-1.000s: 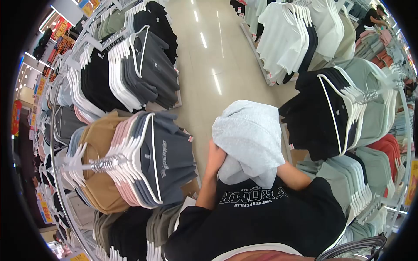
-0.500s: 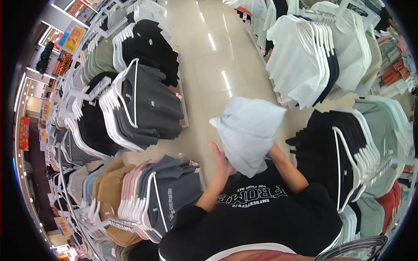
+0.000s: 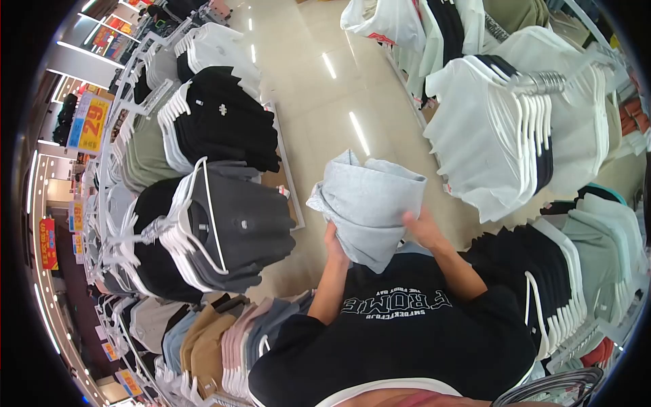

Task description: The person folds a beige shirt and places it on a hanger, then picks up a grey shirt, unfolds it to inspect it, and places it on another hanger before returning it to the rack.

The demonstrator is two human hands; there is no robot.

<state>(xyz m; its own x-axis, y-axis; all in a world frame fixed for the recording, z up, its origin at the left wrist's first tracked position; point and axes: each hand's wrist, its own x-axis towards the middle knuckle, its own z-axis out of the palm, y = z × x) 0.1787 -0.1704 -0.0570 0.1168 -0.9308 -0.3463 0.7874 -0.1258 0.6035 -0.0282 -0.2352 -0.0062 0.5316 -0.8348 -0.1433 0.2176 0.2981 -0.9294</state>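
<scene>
A light grey folded garment (image 3: 369,210) hangs in the air in front of my chest, above the aisle floor; its exact kind does not show. My left hand (image 3: 336,244) grips its lower left edge, with the fingers mostly hidden behind the cloth. At the garment's right edge, my right hand (image 3: 422,229) has hold of the cloth, fingers partly out of sight. The upper edge of the bundle is uneven, with folded layers and a corner sticking out at the left.
Racks stand on both sides of the aisle floor (image 3: 305,102). Dark grey shirts (image 3: 251,217) and black shirts (image 3: 227,125) hang at left, white shirts (image 3: 468,129) and black garments (image 3: 519,261) at right. A white plastic bag (image 3: 386,24) hangs farther ahead.
The garment has turned and shifted slightly left, now showing more folds. My right hand has come into clearer view at its right edge. My view has moved, so the racks sit differently.
</scene>
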